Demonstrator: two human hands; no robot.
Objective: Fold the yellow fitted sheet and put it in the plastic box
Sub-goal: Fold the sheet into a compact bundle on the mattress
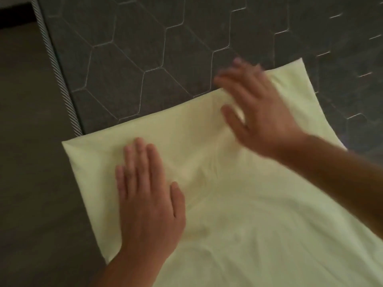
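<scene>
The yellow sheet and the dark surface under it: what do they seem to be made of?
The yellow sheet looks like thin matt woven fabric, perhaps cotton: soft creases and folded edges. The dark surface seems quilted textile, likely a mattress cover: matt grey, pale stitched hexagons, a twisted cord along its edge.

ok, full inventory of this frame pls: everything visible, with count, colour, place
yellow fitted sheet: 1, pale yellow, spread on the mattress from centre to lower right, left corner reaching past the mattress edge
mattress: 1, dark grey with pale hexagon stitching, upper half of view, under the sheet
piping: 1, grey twisted cord, along the mattress's left edge
floor: dark brown-grey, left side
plastic box: 0, not in view
left hand: 1, flat with fingers straight, pressing on the sheet near its left edge
right hand: 1, open, fingers spread, motion-blurred, at the sheet's far edge; contact unclear
</scene>
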